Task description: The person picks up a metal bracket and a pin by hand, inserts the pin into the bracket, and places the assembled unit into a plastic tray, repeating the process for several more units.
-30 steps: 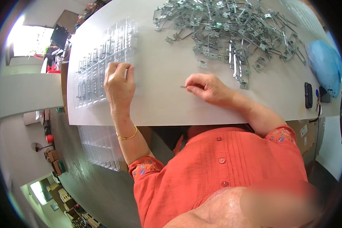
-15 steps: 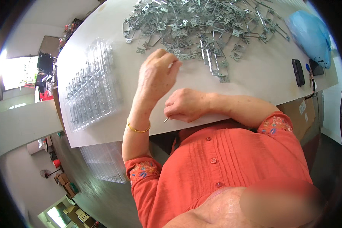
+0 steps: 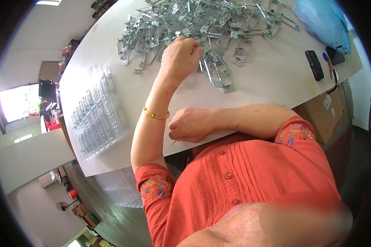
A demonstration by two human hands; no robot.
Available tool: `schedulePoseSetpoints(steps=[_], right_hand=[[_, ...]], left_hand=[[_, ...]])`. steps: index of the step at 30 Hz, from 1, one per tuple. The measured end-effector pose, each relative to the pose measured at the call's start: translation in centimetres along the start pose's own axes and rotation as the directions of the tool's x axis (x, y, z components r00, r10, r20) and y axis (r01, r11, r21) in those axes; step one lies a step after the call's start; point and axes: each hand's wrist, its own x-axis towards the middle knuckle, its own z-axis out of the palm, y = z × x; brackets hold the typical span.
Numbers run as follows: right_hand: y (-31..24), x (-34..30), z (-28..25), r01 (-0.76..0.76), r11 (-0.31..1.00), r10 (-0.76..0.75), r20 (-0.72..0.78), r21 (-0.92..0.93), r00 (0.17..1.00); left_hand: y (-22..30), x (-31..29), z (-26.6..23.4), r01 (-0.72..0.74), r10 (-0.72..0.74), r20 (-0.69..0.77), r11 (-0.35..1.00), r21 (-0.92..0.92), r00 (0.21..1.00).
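My left hand (image 3: 180, 59), with a gold bangle on its wrist, is over the near edge of a pile of metal brackets (image 3: 185, 20). Its fingers are bent together, and what they may pinch is hidden. The brackets are small, silvery parts with thin rods and flat end plates. Close to the table's front edge, my right hand (image 3: 192, 124) is closed in a fist. From its lower side pokes the tip of a thin metal rod (image 3: 174, 142); the rest of it is covered by the fingers.
A clear plastic tray (image 3: 97, 117) holding rows of metal parts lies at the left of the white table (image 3: 251, 88). At the right are a blue plastic bag (image 3: 322, 24), a black case (image 3: 314, 65) and scissors (image 3: 329, 64). A cardboard box (image 3: 323, 113) stands below.
My left hand has moved forward and right to the pile of brackets. The right hand stays closed near the table's front edge. The whole view has shifted slightly.
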Motion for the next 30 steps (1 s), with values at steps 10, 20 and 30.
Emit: schedulePoseSetpoints(steps=[10,20,30], right_hand=[[0.4,-0.1,1.0,0.054,0.997,-0.047,-0.108,0.058,0.993],[0.1,0.1,0.1,-0.008,1.0,0.008,0.008,0.003,1.0],[0.4,0.1,-0.5,-0.166,0.943,0.19,-0.055,0.29,0.98]], left_hand=[[0.4,1.9,1.7,0.012,-0.017,0.089,0.998,0.055,0.996],[2.1,1.7,-2.5,0.436,-0.265,0.402,0.792,-0.428,0.876],[-5.8,-4.6,-6.4,0.261,-0.456,0.044,0.427,-0.866,0.889]])
